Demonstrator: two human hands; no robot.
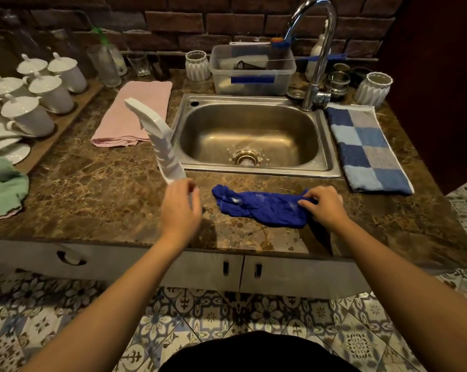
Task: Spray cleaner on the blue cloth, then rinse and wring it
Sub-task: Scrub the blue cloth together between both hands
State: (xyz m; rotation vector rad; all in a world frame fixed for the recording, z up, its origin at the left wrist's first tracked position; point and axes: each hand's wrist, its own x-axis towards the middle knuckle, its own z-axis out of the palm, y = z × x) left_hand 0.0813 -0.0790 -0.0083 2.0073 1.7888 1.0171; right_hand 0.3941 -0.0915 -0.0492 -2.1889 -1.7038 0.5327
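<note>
At the lower centre of the frame, the left hand [181,204] curled its fingers round the base of the white spray bottle [164,146], which stood on the brown desk [92,189]. To its right, the right hand [326,205] pinched the right end of the blue cloth [259,206], which lay crumpled on the desk, flecked with white foam, just in front of the steel sink [253,135]. Beyond, a pink towel [135,114] lay left of the sink and a checked towel [366,146] lay right of it.

The brown marbled bench [98,200] holds a sunken steel sink [331,146], a blue cloth [261,208] before it, a pink towel [130,116] left, a checked towel [366,149] right.
</note>
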